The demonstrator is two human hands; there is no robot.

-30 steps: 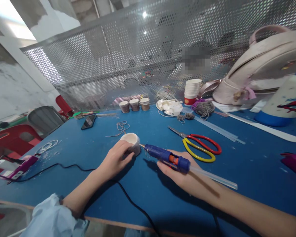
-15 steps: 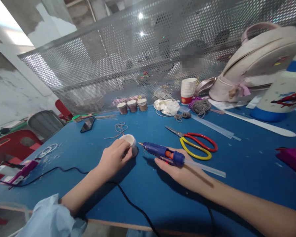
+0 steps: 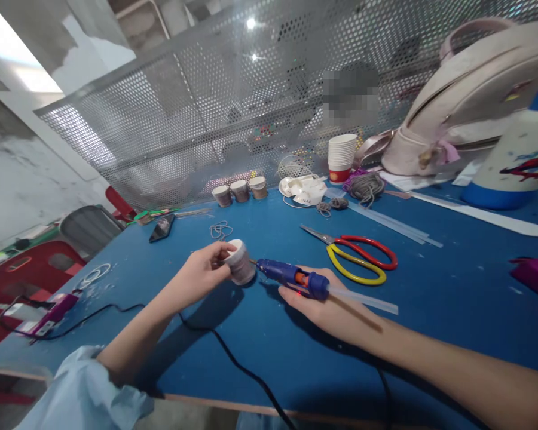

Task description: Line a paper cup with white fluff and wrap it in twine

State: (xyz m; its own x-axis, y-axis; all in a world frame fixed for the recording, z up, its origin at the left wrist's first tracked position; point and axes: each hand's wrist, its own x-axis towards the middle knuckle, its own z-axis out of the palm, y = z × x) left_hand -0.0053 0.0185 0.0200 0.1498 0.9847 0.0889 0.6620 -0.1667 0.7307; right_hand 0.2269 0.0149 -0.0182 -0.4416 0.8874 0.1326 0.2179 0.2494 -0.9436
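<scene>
My left hand (image 3: pixel 205 270) pinches the rim of a small paper cup (image 3: pixel 241 266), its side wrapped in greyish yarn. The cup tilts a little to the left above the blue table. In my right hand (image 3: pixel 316 301) lies a blue glue gun (image 3: pixel 291 276), its nozzle pointing left at the cup's side. Whether the tip touches the yarn I cannot tell. A clear glue stick (image 3: pixel 363 300) sticks out of the gun's back end. Beyond the cup lies a loose grey strand of yarn (image 3: pixel 220 230). Scissors (image 3: pixel 352 257) with red and yellow handles rest past my right hand.
Three wrapped cups (image 3: pixel 240 191) stand by the perforated metal screen (image 3: pixel 170 119). Stacked paper cups (image 3: pixel 342 158), a grey yarn ball (image 3: pixel 365 188), a pink backpack (image 3: pixel 448 113) and a large bottle (image 3: pixel 515 155) are behind right. A black cord (image 3: pixel 237 355) crosses the table; a phone (image 3: pixel 162 228) lies left.
My left hand has shifted slightly left and turned the cup, showing more of its wrapped side. The glue gun's nozzle is now closer to the cup.
</scene>
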